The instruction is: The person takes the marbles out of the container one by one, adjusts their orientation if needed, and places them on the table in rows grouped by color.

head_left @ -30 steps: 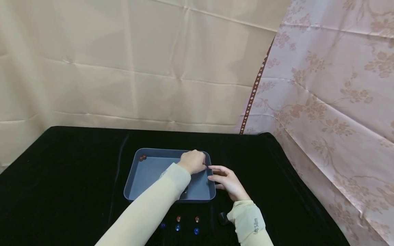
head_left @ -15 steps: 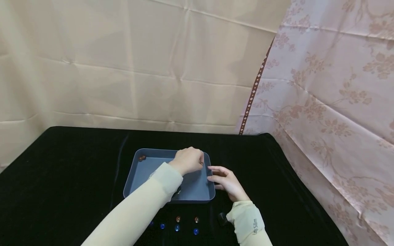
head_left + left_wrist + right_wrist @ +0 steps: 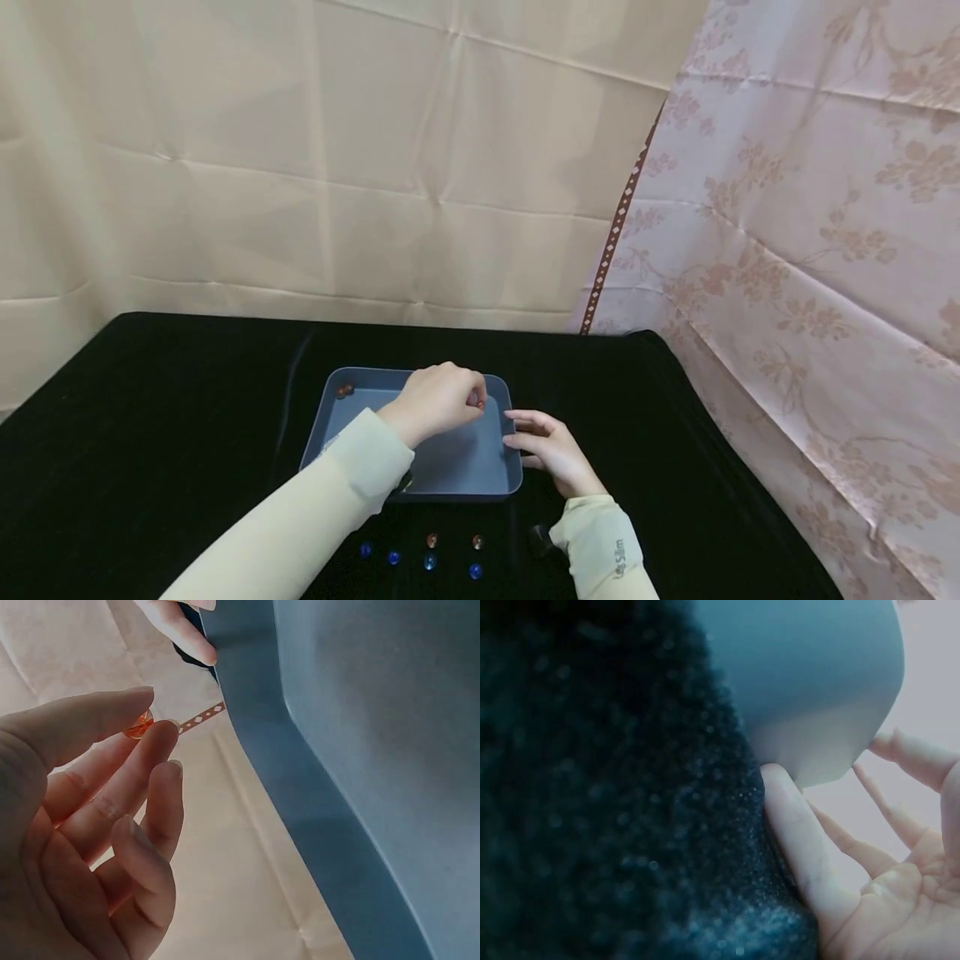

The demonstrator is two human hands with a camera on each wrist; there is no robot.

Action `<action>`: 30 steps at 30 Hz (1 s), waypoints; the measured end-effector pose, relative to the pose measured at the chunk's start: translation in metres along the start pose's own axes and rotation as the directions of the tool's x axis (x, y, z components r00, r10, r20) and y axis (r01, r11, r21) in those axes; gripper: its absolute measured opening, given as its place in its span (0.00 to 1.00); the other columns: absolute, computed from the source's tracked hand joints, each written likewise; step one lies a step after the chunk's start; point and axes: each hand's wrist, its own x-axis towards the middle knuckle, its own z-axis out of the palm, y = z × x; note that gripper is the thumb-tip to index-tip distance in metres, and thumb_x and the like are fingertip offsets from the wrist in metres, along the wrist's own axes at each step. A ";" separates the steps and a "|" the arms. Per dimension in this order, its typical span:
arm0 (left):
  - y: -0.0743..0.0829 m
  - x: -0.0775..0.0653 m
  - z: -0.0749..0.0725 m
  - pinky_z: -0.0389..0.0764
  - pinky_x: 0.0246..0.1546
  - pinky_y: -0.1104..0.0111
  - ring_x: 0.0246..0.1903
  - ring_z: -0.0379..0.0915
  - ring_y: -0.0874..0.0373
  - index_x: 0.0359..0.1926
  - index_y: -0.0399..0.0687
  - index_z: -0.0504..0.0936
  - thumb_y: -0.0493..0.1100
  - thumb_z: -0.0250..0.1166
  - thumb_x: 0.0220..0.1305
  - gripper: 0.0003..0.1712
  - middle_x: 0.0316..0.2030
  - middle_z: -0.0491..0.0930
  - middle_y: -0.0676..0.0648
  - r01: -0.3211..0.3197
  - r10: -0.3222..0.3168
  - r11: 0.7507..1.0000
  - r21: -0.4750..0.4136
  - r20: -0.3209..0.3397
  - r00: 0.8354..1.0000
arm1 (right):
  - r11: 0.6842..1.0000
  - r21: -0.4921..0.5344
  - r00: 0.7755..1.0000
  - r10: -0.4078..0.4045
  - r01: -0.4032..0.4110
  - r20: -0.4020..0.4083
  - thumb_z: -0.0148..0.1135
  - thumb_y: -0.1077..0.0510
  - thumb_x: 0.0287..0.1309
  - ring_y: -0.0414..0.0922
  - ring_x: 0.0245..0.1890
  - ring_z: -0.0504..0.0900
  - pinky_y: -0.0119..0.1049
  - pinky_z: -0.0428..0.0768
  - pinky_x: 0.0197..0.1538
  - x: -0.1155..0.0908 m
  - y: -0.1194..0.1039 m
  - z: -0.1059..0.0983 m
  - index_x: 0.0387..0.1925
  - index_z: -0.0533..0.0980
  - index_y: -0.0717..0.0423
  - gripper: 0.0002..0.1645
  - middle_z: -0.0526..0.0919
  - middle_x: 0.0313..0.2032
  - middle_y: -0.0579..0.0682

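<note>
My left hand (image 3: 438,402) reaches over the blue-grey tray (image 3: 465,497), palm down in the head view. Between thumb and fingertips it pinches a clear orange marble (image 3: 139,725), while the other fingers curl loosely beneath. Two brownish marbles (image 3: 345,390) lie together in the tray's far left corner. At the tray's right side is my right hand (image 3: 553,450), fingers spread and gently bent. In the right wrist view its fingertips (image 3: 776,776) come right up to the tray's outer wall.
In front of the tray, several blue marbles (image 3: 430,562) and two orange ones (image 3: 477,542) lie on the black cloth (image 3: 187,433). A small dark object (image 3: 540,540) is at the right wrist. Cream (image 3: 360,167) and floral curtains (image 3: 787,208) hang behind and to the right.
My left hand has moved left from the tray's far right corner, and the orange marble now shows in its fingers. More blue marbles show beside its forearm. The right hand stays at the tray's side.
</note>
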 end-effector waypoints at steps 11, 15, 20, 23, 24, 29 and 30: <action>-0.017 -0.043 -0.017 0.76 0.30 0.70 0.30 0.77 0.66 0.34 0.61 0.84 0.46 0.70 0.61 0.03 0.33 0.85 0.59 0.010 -0.011 1.000 -0.020 -0.050 0.999 | 1.000 -0.006 1.000 0.006 -0.006 -0.003 0.64 0.59 0.61 0.46 0.48 0.84 0.47 0.83 0.51 -0.001 0.001 0.002 0.62 0.72 0.62 0.28 0.76 0.60 0.64; -0.019 -0.053 -0.022 0.75 0.27 0.71 0.29 0.76 0.67 0.34 0.60 0.84 0.46 0.71 0.60 0.03 0.32 0.85 0.59 -0.002 0.002 1.000 -0.003 -0.077 0.997 | 1.000 -0.007 1.000 0.006 -0.006 0.002 0.64 0.60 0.62 0.48 0.48 0.84 0.48 0.83 0.52 -0.001 0.000 0.001 0.63 0.72 0.61 0.28 0.76 0.60 0.64; -0.021 -0.064 -0.025 0.72 0.22 0.74 0.26 0.75 0.69 0.34 0.60 0.84 0.46 0.70 0.60 0.03 0.32 0.85 0.59 -0.038 0.038 0.999 0.010 -0.098 0.994 | 1.000 -0.001 1.000 0.013 -0.013 0.008 0.64 0.59 0.62 0.48 0.49 0.84 0.47 0.83 0.52 -0.001 0.000 0.000 0.63 0.71 0.61 0.28 0.75 0.61 0.64; -0.022 -0.071 -0.026 0.70 0.19 0.75 0.23 0.72 0.70 0.34 0.60 0.84 0.47 0.70 0.60 0.02 0.31 0.85 0.59 -0.049 0.050 0.999 0.009 -0.100 0.994 | 1.000 0.003 1.000 0.011 -0.011 0.010 0.64 0.59 0.62 0.48 0.49 0.84 0.48 0.83 0.52 -0.001 0.000 0.000 0.63 0.71 0.61 0.28 0.75 0.61 0.64; -0.022 -0.073 -0.026 0.69 0.19 0.75 0.23 0.71 0.71 0.34 0.60 0.84 0.47 0.70 0.60 0.03 0.31 0.85 0.60 -0.050 0.050 0.999 0.006 -0.100 0.994 | 1.000 0.004 1.000 0.010 -0.010 0.010 0.64 0.59 0.63 0.48 0.49 0.84 0.48 0.83 0.52 -0.001 0.000 0.000 0.63 0.72 0.61 0.28 0.75 0.61 0.64; -0.024 -0.083 -0.022 0.68 0.19 0.76 0.21 0.68 0.74 0.33 0.62 0.83 0.48 0.71 0.60 0.03 0.29 0.83 0.63 -0.070 0.068 0.997 -0.013 -0.116 0.991 | 1.000 0.008 1.000 0.014 -0.014 0.010 0.64 0.59 0.63 0.48 0.49 0.84 0.48 0.83 0.53 -0.001 -0.001 0.000 0.63 0.71 0.61 0.28 0.75 0.61 0.64; -0.024 -0.085 -0.020 0.68 0.19 0.76 0.21 0.67 0.75 0.33 0.62 0.83 0.49 0.71 0.60 0.03 0.29 0.83 0.63 -0.076 0.073 0.997 -0.017 -0.125 0.990 | 1.000 0.009 1.000 0.015 -0.015 0.010 0.63 0.59 0.63 0.48 0.49 0.84 0.48 0.83 0.53 -0.001 0.000 -0.001 0.63 0.71 0.61 0.28 0.75 0.61 0.64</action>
